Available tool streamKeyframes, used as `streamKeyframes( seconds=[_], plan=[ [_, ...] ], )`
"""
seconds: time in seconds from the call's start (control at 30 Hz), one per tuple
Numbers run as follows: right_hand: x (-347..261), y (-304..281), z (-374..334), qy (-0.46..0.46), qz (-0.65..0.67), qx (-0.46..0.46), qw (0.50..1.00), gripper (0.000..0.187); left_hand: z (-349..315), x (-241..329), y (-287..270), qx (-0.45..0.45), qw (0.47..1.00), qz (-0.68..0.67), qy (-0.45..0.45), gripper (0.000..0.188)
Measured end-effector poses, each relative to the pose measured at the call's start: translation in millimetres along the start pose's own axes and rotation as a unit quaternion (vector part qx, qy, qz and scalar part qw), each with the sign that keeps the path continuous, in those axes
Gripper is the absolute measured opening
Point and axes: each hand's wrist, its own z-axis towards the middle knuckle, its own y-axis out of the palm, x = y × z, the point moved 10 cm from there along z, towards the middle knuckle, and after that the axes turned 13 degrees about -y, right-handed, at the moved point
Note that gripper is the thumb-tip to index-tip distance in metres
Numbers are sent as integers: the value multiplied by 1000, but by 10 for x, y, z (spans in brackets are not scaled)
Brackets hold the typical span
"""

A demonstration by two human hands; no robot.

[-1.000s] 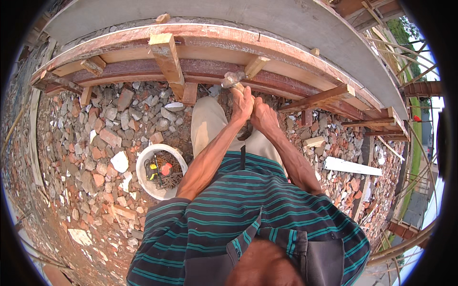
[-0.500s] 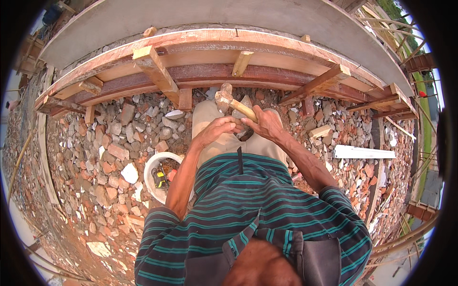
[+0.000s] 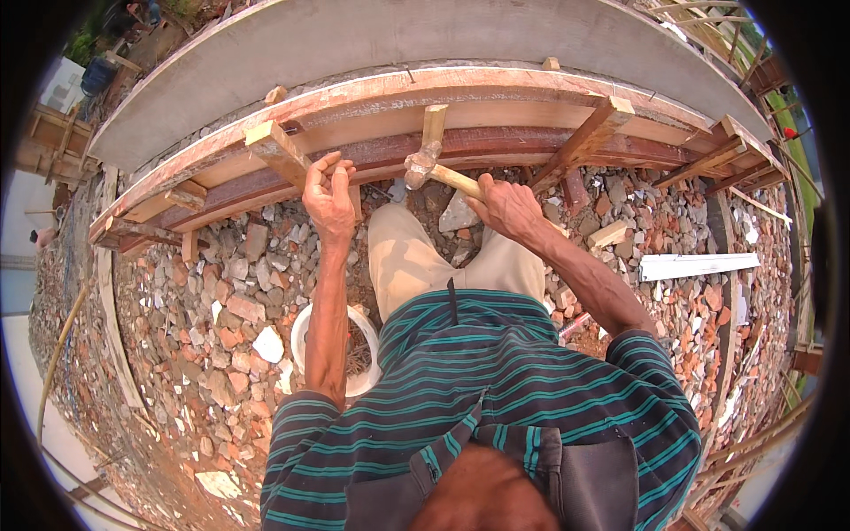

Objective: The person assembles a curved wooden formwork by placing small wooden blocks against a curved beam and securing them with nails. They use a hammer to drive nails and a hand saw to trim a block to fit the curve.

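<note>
My right hand (image 3: pixel 511 211) is wrapped round the pale wooden handle of a hammer (image 3: pixel 456 180). The hammer's worn, rusty head points left, in front of a short wooden strut (image 3: pixel 433 124) on the timber formwork (image 3: pixel 381 102). My left hand (image 3: pixel 328 205) is raised beside a thicker wooden brace (image 3: pixel 276 152), its fingers curled toward the thumb. Whatever may be pinched there is too small to make out. A white bucket (image 3: pixel 299 341) with rusty nails in it stands by my left forearm, which partly hides it.
Broken brick and concrete rubble (image 3: pixel 226 292) covers the ground. A grey concrete wall face (image 3: pixel 425 35) runs behind the formwork. Upright nails (image 3: pixel 410 76) stick up from the top board. A white strip (image 3: pixel 699 265) lies on the right, near a loose wood block (image 3: pixel 607 234).
My left hand has moved away from the hammer, up and left toward the brace. My right hand has shifted slightly right with the hammer. The view has shifted a little.
</note>
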Motion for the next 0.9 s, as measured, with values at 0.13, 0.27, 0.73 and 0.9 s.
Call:
streamKeyframes(
  seconds=[0.13, 0.27, 0.73, 0.9],
  plan=[
    [-636, -217, -90, -155, -31, 46, 986, 42, 807, 828, 509, -7, 968, 170, 186, 26],
    [-1268, -268, 62, -348, -82, 94, 929, 27, 1866, 450, 1030, -121, 859, 463, 180, 46],
    [706, 436, -931, 239, 708, 380, 545, 41, 1795, -78, 1018, -138, 789, 598, -38, 59],
    [985, 411, -377, 181, 769, 593, 155, 40, 1828, -62, 1005, -96, 781, 617, -2, 59]
  ],
)
